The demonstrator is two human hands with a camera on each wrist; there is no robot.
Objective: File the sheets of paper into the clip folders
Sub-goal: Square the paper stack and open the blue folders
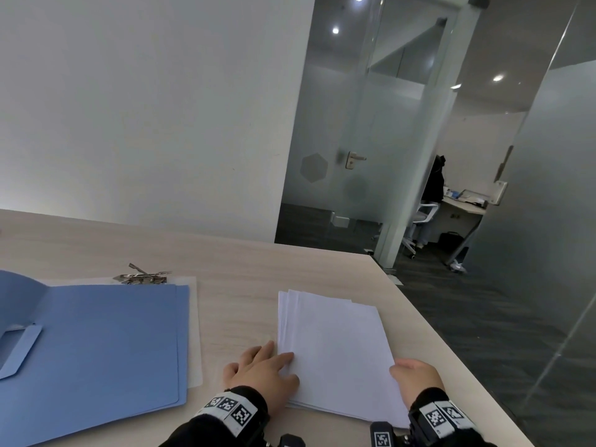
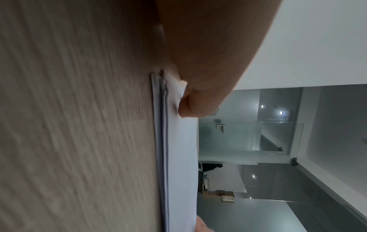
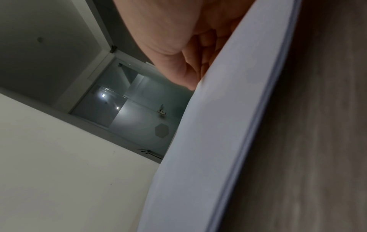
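The stack of white sheets (image 1: 338,353) is shown lying flat on the pale wood-grain table (image 1: 242,262) near its right edge, long axis running away from the person, bracketed at its near end by the left hand (image 1: 263,371), whose extended fingers are pressed on the left margin, and by the right hand (image 1: 416,375), whose fingers are curled under the lifted right edge. The open blue clip folder (image 1: 106,343) is seen well apart to the left, metal clips (image 1: 143,276) at its far end, so the left hand is judged the nearer to it. White wall and frosted glass partitions are seen behind.
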